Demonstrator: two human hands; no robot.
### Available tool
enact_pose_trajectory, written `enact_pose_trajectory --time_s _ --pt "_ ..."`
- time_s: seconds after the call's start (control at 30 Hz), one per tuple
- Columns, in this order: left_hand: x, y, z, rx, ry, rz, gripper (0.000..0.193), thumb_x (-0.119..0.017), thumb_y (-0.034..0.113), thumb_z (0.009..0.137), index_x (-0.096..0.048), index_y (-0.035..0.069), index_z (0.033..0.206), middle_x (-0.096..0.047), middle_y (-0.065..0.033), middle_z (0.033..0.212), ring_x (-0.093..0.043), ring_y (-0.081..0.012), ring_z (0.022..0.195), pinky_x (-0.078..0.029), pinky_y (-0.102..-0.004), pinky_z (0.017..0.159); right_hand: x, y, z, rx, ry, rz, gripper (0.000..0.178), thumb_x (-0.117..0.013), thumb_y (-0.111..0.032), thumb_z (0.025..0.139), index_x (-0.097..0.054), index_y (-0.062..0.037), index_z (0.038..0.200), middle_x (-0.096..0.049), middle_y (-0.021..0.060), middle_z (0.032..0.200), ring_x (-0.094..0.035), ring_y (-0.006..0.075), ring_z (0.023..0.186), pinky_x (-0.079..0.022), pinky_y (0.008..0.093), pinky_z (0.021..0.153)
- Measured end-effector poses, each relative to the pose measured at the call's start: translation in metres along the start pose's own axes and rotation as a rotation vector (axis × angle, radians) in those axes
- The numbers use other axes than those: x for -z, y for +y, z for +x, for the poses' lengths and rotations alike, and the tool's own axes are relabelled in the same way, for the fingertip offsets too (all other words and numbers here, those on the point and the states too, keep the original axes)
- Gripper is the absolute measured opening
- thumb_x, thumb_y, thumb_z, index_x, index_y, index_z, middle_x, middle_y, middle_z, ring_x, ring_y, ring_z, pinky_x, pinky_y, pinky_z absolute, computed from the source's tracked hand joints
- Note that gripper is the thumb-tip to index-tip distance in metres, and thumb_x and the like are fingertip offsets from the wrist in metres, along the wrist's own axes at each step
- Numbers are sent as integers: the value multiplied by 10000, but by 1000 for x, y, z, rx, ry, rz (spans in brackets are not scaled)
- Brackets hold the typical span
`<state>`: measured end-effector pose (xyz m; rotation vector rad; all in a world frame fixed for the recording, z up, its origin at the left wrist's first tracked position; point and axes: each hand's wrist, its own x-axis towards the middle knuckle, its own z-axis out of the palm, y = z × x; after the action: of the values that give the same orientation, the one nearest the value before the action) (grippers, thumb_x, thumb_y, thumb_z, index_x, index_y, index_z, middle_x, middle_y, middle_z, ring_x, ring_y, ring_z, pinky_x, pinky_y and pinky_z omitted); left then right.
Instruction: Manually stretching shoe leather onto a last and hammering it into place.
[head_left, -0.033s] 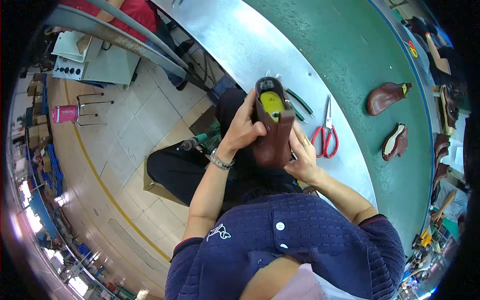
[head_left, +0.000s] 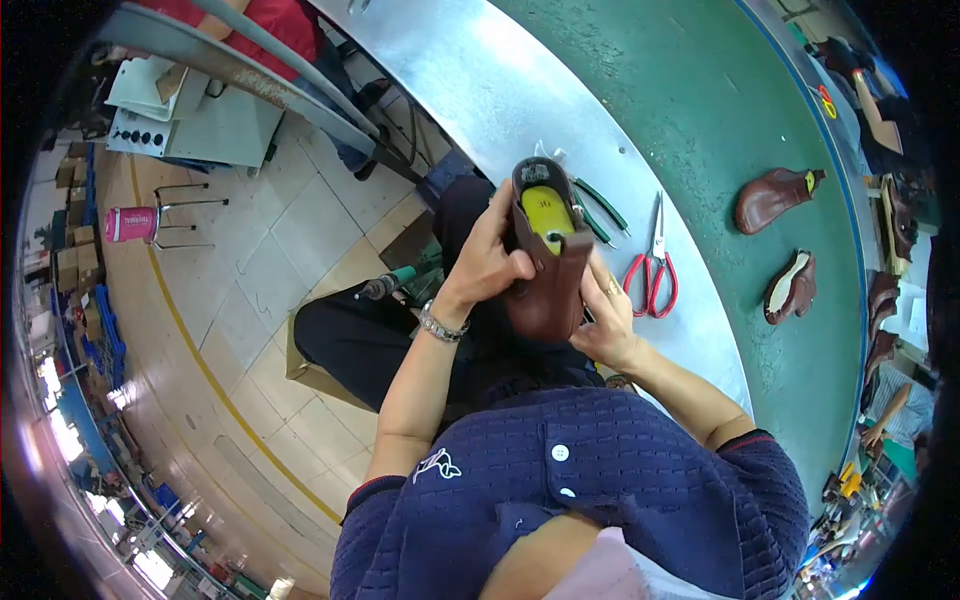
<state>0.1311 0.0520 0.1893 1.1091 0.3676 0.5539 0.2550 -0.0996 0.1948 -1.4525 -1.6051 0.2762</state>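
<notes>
Above the lap [head_left: 365, 338], the left hand [head_left: 487, 264] and right hand [head_left: 608, 324] grip 1 brown shoe [head_left: 543, 305] from both sides. It already encloses a yellow last [head_left: 544, 212]; its underside is hidden, so what remains I cannot tell. Red-handled scissors [head_left: 658, 246] lie nearby; farther off, 2 more brown shoes [head_left: 772, 200] rest on the green tabletop [head_left: 700, 110].

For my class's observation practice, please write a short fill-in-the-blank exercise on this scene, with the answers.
1. The left hand and right hand hold one ____ shoe.
2. The scissors on the shiny metal bench have ____ handles.
3. Two other shoes lie on a ____ table.

Missing words: brown; red; green.
</notes>
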Motion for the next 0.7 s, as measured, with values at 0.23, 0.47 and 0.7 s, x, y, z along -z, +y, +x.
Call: enact_pose_trajectory --time_s 0.23,0.47,0.7 --pt "15 21 -37 -133 27 225 1229 -896 504 495 -292 -40 1418 -472 -108 1341 -426 -202 1266 -307 -322 1069 -9 1 -3 156 -129 171 748 -807 -89 683 -444 4 1331 -381 317 1410 -439 452 1283 -405 463 1037" --pt "14 42 -109 10 433 310 875 -719 540 790 -353 -13 1361 -519 -119 1246 -477 -181 1170 -378 -312 1005 -23 -39 12 -41 -311 399 845 -791 -133 741 -325 98 1408 -474 298 1353 -556 345 1199 -463 372 974" --pt "54 13 -191 271 764 -590 638 -463 556 950 -466 34 1316 -613 -89 1193 -638 -182 1000 -537 -334 844 -121 -77 84 -372 -714 557 663 -725 -198 816 -445 -70 1403 -615 119 1206 -601 171 1045 -470 306 914"
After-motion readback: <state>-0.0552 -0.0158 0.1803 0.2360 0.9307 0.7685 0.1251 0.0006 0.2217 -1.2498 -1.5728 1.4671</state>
